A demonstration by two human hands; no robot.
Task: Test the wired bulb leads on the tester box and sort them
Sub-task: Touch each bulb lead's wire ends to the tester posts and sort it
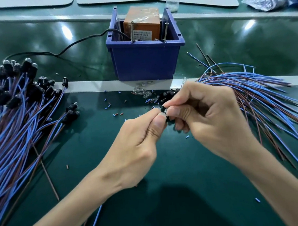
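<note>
Head view: smooth black socket (163, 110) between pinching hands.

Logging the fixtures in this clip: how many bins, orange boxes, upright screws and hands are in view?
Blue bin: 1
Orange box: 1
Upright screws: 2
Hands, left hand and right hand: 2
Total: 6

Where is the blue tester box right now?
In the head view the blue tester box sits upper centre on the green bench, beyond both hands, between the bulb lead pile at left and loose wires at right.
</note>
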